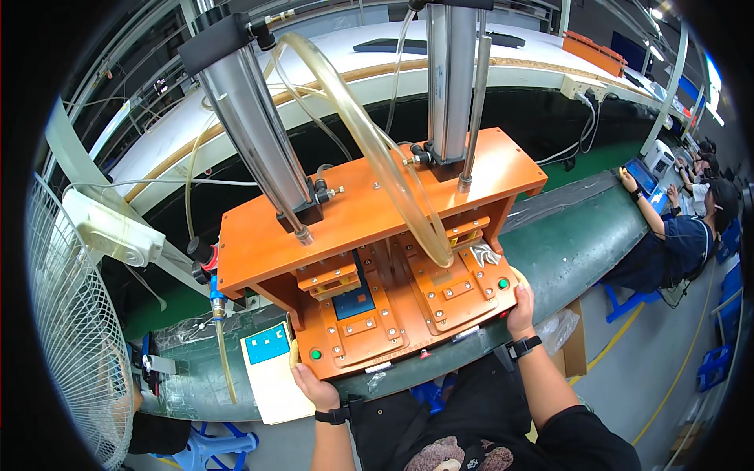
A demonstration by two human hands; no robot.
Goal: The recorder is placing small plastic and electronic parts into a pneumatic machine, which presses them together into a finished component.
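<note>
An orange pneumatic press (369,204) with two steel cylinders stands in front of me on the green conveyor belt (573,243). My left hand (312,385) rests on the press's front left corner, thumb close to a green button (316,354). At the front right corner my right hand (521,302) touches the base beside the other green button (503,284). A blue part (353,301) sits in the left fixture under the left ram. The right fixture (449,289) holds an orange plate, with a crumpled silvery piece (485,253) behind it. Neither hand holds anything.
A white card with a blue panel (271,369) lies left of the press. Clear hoses (369,149) loop over the top plate. A wire-guarded fan (71,337) stands at far left. Another person (683,235) sits at the belt far right. Blue stools sit below.
</note>
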